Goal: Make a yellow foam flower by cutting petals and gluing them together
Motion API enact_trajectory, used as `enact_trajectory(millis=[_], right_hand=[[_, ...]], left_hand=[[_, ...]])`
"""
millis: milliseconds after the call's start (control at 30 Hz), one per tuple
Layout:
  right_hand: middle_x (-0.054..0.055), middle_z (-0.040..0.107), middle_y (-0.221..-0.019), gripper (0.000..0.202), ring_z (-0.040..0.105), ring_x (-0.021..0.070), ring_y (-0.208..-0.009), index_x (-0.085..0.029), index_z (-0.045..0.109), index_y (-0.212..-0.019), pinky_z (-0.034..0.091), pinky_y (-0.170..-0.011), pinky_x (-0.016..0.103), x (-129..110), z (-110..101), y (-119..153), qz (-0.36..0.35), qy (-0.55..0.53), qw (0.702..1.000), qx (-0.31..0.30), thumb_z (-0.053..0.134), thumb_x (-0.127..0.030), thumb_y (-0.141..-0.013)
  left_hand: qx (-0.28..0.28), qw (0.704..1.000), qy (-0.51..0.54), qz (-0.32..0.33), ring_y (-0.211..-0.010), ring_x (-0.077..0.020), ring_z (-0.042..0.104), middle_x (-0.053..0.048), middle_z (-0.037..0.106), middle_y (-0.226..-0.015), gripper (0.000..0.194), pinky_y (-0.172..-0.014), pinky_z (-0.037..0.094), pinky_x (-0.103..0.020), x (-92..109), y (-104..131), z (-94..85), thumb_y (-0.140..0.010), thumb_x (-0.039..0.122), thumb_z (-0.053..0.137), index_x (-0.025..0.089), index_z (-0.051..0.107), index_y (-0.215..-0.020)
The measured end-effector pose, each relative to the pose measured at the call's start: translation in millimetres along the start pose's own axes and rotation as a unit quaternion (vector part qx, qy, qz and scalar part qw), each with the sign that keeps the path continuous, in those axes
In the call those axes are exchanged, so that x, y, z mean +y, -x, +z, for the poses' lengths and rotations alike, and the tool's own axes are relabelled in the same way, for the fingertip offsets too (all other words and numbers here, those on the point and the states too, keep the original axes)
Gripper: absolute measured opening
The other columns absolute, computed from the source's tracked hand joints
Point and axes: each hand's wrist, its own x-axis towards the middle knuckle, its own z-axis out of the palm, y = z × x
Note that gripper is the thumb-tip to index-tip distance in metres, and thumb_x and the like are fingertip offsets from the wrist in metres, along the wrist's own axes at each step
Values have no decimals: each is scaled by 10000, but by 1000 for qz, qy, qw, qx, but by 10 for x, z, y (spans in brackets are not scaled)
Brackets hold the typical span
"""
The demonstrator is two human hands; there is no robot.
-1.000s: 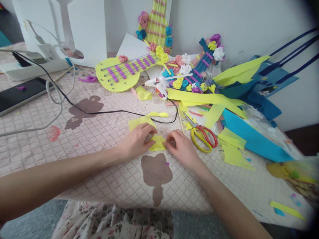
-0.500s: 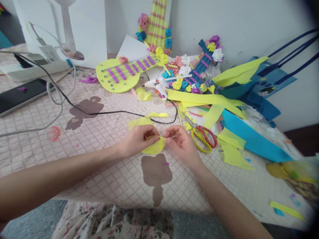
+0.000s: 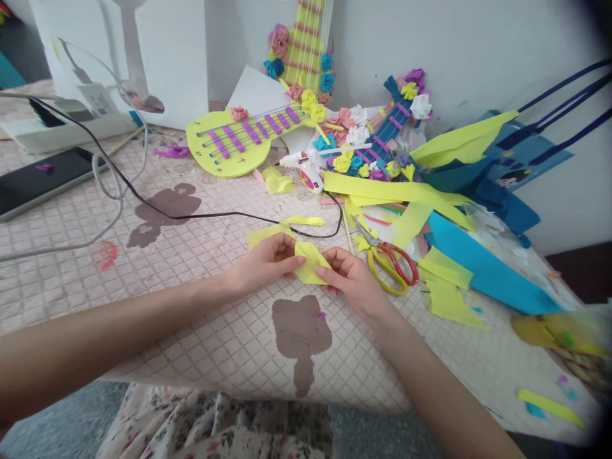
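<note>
Between my hands is a small piece of yellow crepe paper (image 3: 310,262), held up over the tablecloth with a fold across it. My left hand (image 3: 268,260) pinches its left edge between thumb and fingers. On the opposite side, my right hand (image 3: 348,275) grips the lower right corner with thumb and forefinger. Another flat yellow paper piece (image 3: 262,234) lies on the cloth just behind my left hand. Scissors (image 3: 389,260) with one red and one yellow handle rest to the right of my right hand, blades pointing away.
A white glue gun (image 3: 306,167) lies behind my hands, its black cord (image 3: 205,215) crossing the table. Paper guitars (image 3: 239,143) with paper roses stand at the back. Blue paper (image 3: 482,264) lies right, a phone (image 3: 48,178) and power strip (image 3: 71,131) left.
The yellow paper has been lifted and turned, now showing a flat folded face toward me. My right hand has shifted slightly down and taken hold of its lower right corner.
</note>
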Motion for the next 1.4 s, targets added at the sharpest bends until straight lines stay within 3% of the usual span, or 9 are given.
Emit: enact_trajectory(millis=[200, 367, 600, 767, 867, 1000, 1100, 1233, 1400], right_hand=[[-8, 597, -783, 225, 552, 106, -646, -199, 544, -852, 459, -559, 240, -40, -40, 19, -11, 82, 995, -52, 670, -351, -746], [-6, 601, -819, 179, 574, 124, -702, -209, 546, -873, 475, -636, 273, -27, -51, 26, -19, 133, 989, -65, 647, -309, -765], [-8, 585, -789, 223, 555, 125, -677, -216, 535, -987, 455, -601, 269, -14, -48, 35, -29, 168, 983, -70, 609, -328, -808], [23, 566, -898, 249, 566, 135, -745, -223, 469, -1048, 474, -610, 270, 14, -105, 38, -75, 182, 980, -18, 551, -351, -851], [42, 528, -976, 261, 539, 141, -751, -228, 459, -1025, 474, -607, 278, 31, -125, 49, -152, 278, 948, 22, 598, -253, -805], [58, 472, -987, 283, 520, 193, -890, -228, 480, -1004, 481, -711, 333, 40, -89, 77, -290, 420, 858, 56, 610, -153, -764], [54, 482, -949, 209, 525, 196, -886, -232, 497, -991, 483, -716, 336, 47, -40, 108, -326, 473, 816, 60, 576, -157, -812], [59, 514, -928, 105, 536, 165, -811, -213, 531, -967, 475, -660, 285, 60, 1, 134, -328, 508, 796, 37, 508, -168, -875], [62, 558, -916, 127, 546, 154, -812, -195, 565, -915, 465, -696, 276, 84, 5, 126, -319, 516, 795, 9, 440, -174, -917]], left_hand=[[-15, 983, -144, 117, -698, -126, 598, -29, 620, -805, 256, -608, 493, -254, -82, -30, -85, -822, 301, 572, 159, 521, -1028], [-53, 979, -169, 102, -644, -114, 581, -11, 624, -749, 231, -561, 458, -227, -84, -29, -76, -860, 339, 520, 174, 525, -1022], [-29, 979, -183, 81, -594, -106, 570, 12, 604, -667, 121, -529, 448, -217, -83, -51, -43, -772, 222, 576, 168, 542, -874], [-4, 988, -128, 87, -559, -91, 540, 22, 558, -635, 92, -483, 442, -199, -102, -85, -89, -745, 200, 590, 163, 517, -788], [-1, 995, -85, 53, -536, -83, 536, 24, 554, -630, 101, -476, 465, -201, -80, -96, -110, -741, 196, 602, 161, 511, -769], [14, 999, -40, -5, -545, -81, 554, 21, 561, -638, 92, -481, 493, -198, -32, -111, -121, -732, 161, 608, 151, 519, -748], [19, 999, -30, -20, -549, -78, 557, 23, 561, -637, 82, -477, 500, -191, -14, -119, -119, -729, 143, 608, 145, 527, -742], [14, 999, -43, -22, -549, -79, 565, 20, 575, -665, 81, -465, 507, -192, -26, -117, -106, -729, 134, 607, 147, 530, -751], [5, 996, -87, -2, -559, -93, 574, 10, 583, -678, 61, -477, 514, -217, -66, -104, -103, -778, 194, 572, 150, 532, -767]])
